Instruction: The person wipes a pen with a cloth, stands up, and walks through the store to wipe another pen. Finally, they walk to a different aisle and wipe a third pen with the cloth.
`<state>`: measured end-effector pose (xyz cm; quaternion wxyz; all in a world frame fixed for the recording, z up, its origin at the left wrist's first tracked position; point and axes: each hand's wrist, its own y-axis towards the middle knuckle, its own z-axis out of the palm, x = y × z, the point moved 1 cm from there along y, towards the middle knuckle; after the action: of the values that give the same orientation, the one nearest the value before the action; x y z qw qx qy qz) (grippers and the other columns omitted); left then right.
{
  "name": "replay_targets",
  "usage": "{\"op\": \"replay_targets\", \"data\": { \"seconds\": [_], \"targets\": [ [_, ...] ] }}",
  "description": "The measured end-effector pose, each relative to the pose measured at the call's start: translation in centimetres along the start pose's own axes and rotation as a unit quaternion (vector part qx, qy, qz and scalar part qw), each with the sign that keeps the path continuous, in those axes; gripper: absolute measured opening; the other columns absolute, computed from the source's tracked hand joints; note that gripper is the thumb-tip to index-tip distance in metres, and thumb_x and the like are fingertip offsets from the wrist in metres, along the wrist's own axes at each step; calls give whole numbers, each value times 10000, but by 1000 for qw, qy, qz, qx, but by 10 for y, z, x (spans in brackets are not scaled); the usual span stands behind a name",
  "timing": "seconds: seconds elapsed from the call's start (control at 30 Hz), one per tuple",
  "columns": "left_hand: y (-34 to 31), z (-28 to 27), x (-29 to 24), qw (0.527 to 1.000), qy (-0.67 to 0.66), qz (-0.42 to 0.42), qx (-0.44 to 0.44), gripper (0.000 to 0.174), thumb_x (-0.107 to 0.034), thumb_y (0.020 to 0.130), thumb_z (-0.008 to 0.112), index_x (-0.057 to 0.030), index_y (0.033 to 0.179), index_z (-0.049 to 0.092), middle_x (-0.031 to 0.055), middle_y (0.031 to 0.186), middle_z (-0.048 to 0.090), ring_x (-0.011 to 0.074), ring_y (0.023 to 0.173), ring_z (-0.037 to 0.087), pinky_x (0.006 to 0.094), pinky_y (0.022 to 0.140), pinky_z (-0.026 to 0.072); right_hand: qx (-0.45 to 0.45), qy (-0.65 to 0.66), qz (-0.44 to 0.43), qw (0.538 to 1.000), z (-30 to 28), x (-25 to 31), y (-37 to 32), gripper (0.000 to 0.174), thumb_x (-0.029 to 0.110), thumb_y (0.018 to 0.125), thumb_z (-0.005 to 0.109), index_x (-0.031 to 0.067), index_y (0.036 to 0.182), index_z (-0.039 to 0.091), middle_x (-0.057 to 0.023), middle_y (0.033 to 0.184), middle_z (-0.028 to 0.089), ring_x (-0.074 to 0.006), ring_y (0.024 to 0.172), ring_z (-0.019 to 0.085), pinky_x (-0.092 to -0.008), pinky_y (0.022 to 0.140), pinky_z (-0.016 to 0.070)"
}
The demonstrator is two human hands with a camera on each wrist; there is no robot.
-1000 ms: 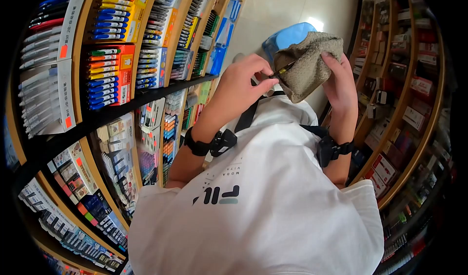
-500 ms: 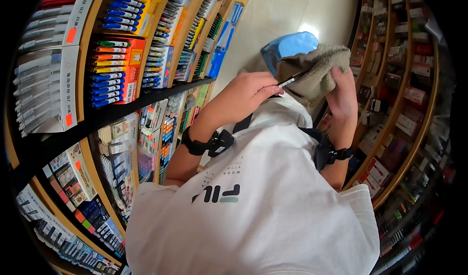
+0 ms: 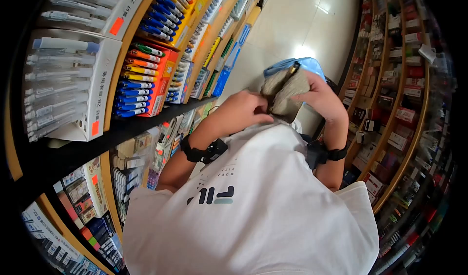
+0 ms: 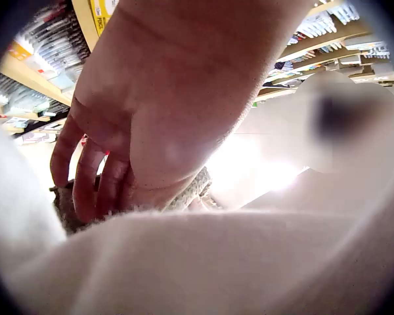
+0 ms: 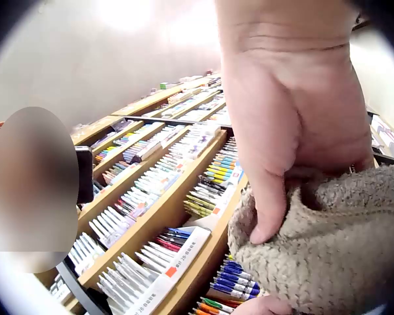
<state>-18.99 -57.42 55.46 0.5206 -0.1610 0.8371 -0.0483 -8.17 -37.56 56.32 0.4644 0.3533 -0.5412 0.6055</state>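
Observation:
My right hand (image 3: pixel 324 99) grips a grey-brown, ribbed cloth (image 3: pixel 292 94) with a stitched edge. Its thumb (image 5: pixel 268 220) presses on the cloth in the right wrist view. A pen (image 3: pixel 294 69), dark with a little yellow, lies along the cloth's fold, one end showing at the far side. Curled at the near end of that fold, my left hand (image 3: pixel 239 111) pinches the pen there, though fingers and cloth hide most of its length. In the left wrist view, the left hand (image 4: pixel 164 92) has its fingers bent down against the cloth (image 4: pixel 65 207).
On the left, wooden shelves (image 3: pixel 195 46) hold boxes of pens, including white pens (image 3: pixel 63 75) and blue ones (image 3: pixel 134 99). More shelves with boxed goods (image 3: pixel 380 128) run along the right. A light-blue object (image 3: pixel 312 65) stands beyond the cloth on the tiled floor (image 3: pixel 287 26).
The cloth has folded round the pen, which stood out between left hand and cloth before. Both hands have come lower in the head view. The view has turned, so the left shelves appear shifted right.

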Motion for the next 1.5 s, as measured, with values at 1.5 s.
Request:
{"op": "replay_targets", "data": {
  "seconds": [1.5],
  "targets": [
    [482, -179, -104, 951, 31, 149, 269, 205, -180, 797, 668, -3, 816, 565, 126, 797, 581, 310, 749, 575, 374, 661, 445, -461, 237, -131, 845, -353, 75, 68, 427, -69, 761, 530, -34, 1186, 522, -85, 1104, 616, -170, 1024, 585, -299, 923, 428]
  ]
}}
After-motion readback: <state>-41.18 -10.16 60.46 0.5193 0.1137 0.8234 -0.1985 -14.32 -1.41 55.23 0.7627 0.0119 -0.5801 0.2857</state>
